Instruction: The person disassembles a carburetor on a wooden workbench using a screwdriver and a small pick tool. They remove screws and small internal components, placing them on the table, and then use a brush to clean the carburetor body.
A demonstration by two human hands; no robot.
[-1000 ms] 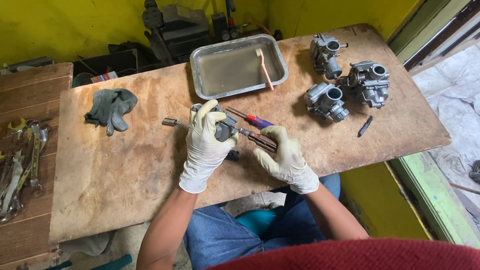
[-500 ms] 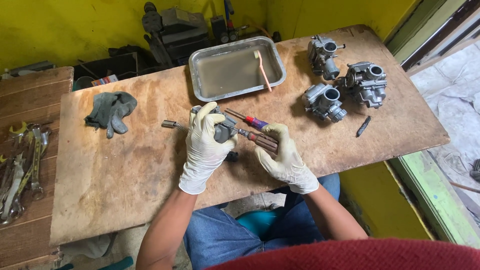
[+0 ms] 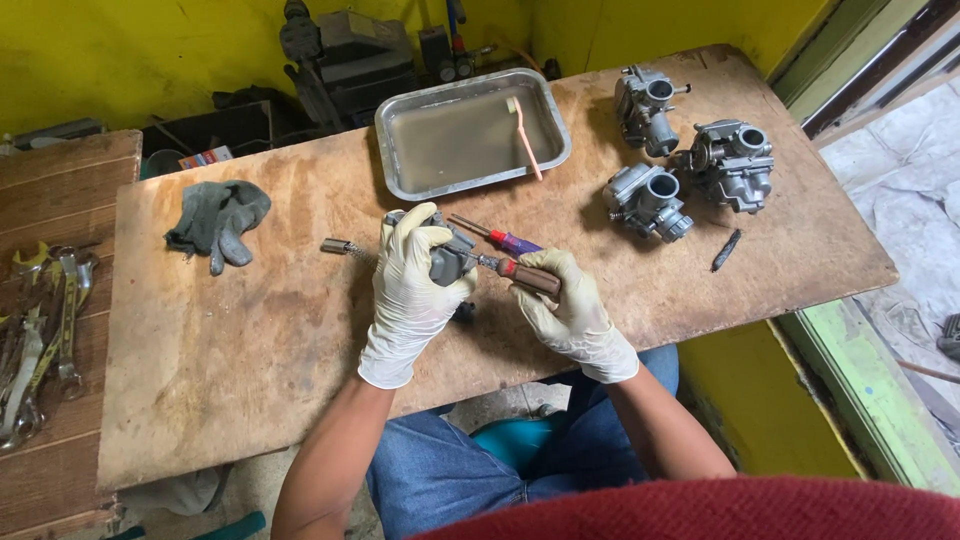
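Grey carburetor (image 3: 447,258) held upright, brown-handled screwdriver (image 3: 528,278) inserted.

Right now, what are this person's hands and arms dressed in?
Both the left hand and the right hand wear thin, cream-white disposable gloves, wrinkled and ending in loose cuffs at the wrists. The forearms are bare, with no sleeves showing.

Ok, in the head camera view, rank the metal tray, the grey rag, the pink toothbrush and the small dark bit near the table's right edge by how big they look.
1. Metal tray, clearly the largest.
2. Grey rag.
3. Pink toothbrush, long but thin.
4. Small dark bit, the smallest.
All lie on the same wooden table, at much the same distance from the camera, so the ranking is fairly safe.
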